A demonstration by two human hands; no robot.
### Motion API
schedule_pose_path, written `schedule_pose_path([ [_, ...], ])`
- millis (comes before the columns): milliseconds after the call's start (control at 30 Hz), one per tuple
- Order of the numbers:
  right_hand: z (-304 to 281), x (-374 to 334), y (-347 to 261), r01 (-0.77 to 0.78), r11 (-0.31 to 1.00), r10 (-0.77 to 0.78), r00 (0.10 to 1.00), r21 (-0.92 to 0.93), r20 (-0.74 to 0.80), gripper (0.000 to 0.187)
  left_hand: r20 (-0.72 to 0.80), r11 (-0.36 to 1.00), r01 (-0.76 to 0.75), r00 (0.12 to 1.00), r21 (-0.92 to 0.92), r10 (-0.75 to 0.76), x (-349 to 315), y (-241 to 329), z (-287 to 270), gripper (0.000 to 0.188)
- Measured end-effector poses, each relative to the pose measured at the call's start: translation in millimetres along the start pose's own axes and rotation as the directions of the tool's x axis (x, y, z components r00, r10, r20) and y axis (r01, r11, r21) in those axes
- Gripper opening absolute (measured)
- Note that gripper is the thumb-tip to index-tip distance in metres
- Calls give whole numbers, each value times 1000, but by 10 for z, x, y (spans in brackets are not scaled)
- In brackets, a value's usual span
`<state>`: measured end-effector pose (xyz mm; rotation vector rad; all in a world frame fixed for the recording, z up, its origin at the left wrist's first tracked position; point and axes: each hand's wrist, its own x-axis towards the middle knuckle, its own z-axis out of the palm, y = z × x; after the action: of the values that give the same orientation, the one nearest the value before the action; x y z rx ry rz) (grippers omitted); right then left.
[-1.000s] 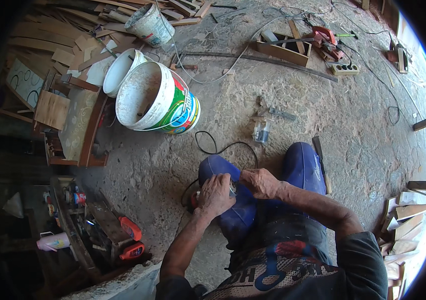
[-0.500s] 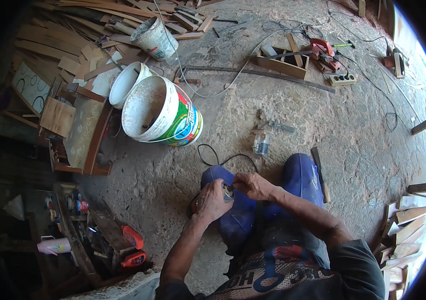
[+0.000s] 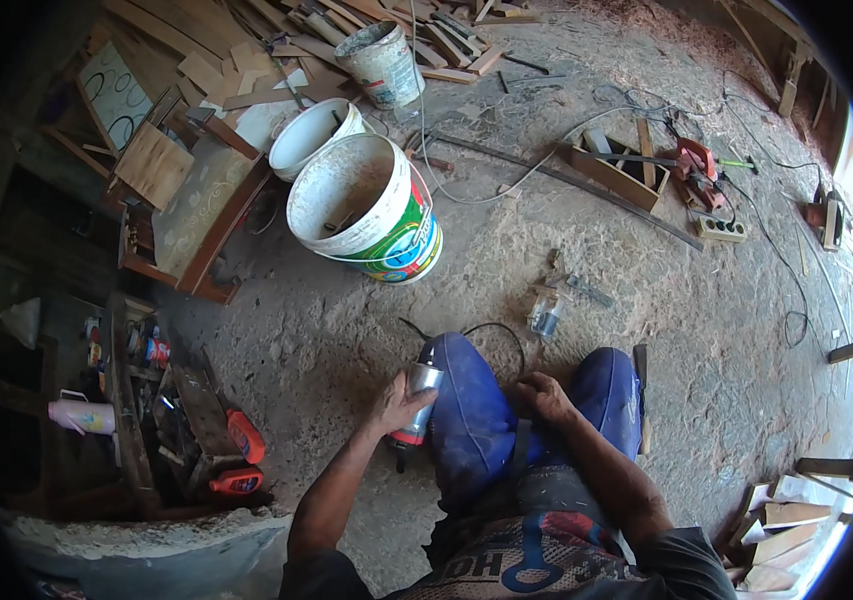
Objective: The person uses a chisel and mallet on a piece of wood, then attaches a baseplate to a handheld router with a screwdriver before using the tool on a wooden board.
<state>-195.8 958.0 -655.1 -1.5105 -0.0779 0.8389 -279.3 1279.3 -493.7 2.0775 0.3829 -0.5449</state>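
Note:
Beside my left knee, my left hand (image 3: 402, 402) is wrapped around a cylindrical power tool (image 3: 426, 378). Its body is silver, with a red band and a black end low down and a narrow tip at the top; it resembles a trim router motor. My right hand (image 3: 544, 398) is between my thighs, near the right one, with its fingers curled together; whatever they may hold is too small to make out. A black cord (image 3: 506, 330) loops on the floor just beyond my knees. Farther ahead lies a small clear-and-metal part (image 3: 545, 314), perhaps a router base.
Paint buckets (image 3: 346, 200) stand ahead to the left, near a wooden frame (image 3: 208, 240) and scrap wood. To the right are a wooden box (image 3: 614, 178), a red power tool (image 3: 694, 165) and a power strip (image 3: 721, 230). A long-bladed tool (image 3: 640, 375) lies by my right knee.
My left hand has lowered and turned the power tool, so its side now shows. My right hand has drawn away from the tool toward my right thigh. The view has shifted.

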Motion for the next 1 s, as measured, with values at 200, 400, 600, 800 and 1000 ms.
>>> schedule_pose_path([
  [200, -583, 544, 56, -72, 982, -11, 899, -173, -438, 50, 36, 983, -124, 991, -134, 130, -189, -83, 71, 71],
  [400, -850, 1085, -573, -158, 818, -253, 763, -552, -594, 60, -115, 973, -115, 989, -202, 93, -420, -187, 235, 66],
  [600, -1052, 1520, -696, -236, 613, -159, 898, -754, -410, 43, -158, 928, 23, 983, -371, -88, -624, -270, 369, 59],
  [800, -1105, 1259, -563, -64, 696, -385, 807, -715, -447, 32, -82, 810, 45, 990, -584, -114, -655, -56, 278, 55],
  [1000, -766, 411, -1423, 317, 792, -541, 762, -522, -356, 29, 28, 831, -125, 986, -541, 166, -503, 394, 130, 63],
])
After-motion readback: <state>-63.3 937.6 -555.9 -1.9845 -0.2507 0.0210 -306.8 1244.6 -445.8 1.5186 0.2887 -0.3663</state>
